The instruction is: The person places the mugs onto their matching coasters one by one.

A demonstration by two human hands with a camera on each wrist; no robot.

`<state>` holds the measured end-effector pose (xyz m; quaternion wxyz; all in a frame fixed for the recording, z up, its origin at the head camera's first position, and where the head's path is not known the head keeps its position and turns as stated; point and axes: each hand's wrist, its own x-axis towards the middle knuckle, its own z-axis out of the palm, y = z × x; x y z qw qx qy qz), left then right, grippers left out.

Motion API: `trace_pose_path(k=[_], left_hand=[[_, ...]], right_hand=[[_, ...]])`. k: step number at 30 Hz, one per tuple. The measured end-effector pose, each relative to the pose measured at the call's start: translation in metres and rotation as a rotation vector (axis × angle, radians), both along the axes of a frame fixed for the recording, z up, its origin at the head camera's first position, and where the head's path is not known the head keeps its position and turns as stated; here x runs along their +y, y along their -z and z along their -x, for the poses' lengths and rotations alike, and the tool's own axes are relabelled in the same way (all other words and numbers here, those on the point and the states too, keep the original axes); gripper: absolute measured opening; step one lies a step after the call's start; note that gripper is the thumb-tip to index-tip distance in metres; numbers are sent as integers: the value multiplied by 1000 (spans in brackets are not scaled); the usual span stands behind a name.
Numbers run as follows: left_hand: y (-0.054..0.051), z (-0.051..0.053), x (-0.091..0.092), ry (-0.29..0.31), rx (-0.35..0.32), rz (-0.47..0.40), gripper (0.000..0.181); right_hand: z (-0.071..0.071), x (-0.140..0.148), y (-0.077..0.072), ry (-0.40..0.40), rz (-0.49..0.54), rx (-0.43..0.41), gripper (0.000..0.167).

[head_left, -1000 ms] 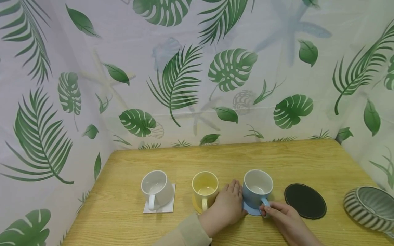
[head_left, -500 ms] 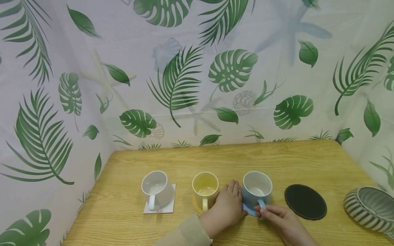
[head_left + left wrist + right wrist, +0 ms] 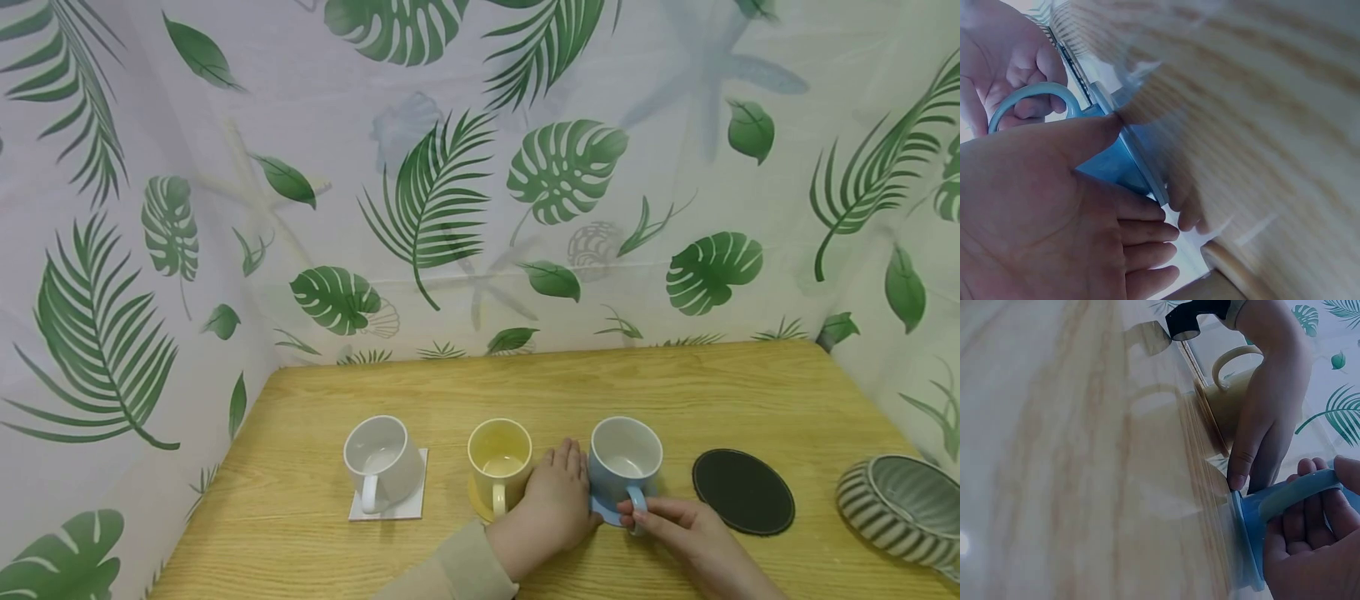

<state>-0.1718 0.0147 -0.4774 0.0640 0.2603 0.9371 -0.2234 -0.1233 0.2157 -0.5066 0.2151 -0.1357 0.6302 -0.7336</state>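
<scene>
A light blue mug [image 3: 609, 477] stands upright on a round blue coaster [image 3: 604, 513]. My right hand [image 3: 693, 537] pinches its handle, which points towards the front; the right wrist view shows fingers curled through that handle [image 3: 1300, 492]. Between the blue mug and a yellow mug [image 3: 486, 468], my left hand [image 3: 553, 506] rests on edge with straight fingers. In the left wrist view, its thumb touches the blue coaster's edge and its fingers lie along the coaster and mug [image 3: 1107, 170]. Under the yellow mug is a yellow coaster [image 3: 477, 502], partly hidden.
At left, a white mug [image 3: 407, 475] stands on a square white coaster [image 3: 410, 507]. Right of the blue mug lies a round black coaster [image 3: 742, 492]. A grey striped ribbed vessel [image 3: 881, 512] sits at the far right. Leaf-printed cloth [image 3: 480, 250] walls the wooden table [image 3: 480, 383].
The blue mug has turned so its handle swung from front right to the front, and it shifted slightly left. My right hand moved left with the handle; the left hand stayed put.
</scene>
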Motion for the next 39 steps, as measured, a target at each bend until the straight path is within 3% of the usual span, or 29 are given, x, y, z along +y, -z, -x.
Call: trace_pose_path(k=[15, 22, 34, 39], left_hand=[[-1, 3, 0, 9, -15, 24, 81], [-4, 1, -1, 19, -12, 32, 79], [-13, -3, -9, 119, 71, 43, 72], [-15, -5, -14, 151, 95, 20, 70]], right_hand=[[-1, 4, -10, -1, -133, -69, 35], [-1, 8, -10, -13, -127, -8, 31], [0, 17, -12, -1, -189, -21, 30], [1, 20, -15, -12, -221, -16, 38]])
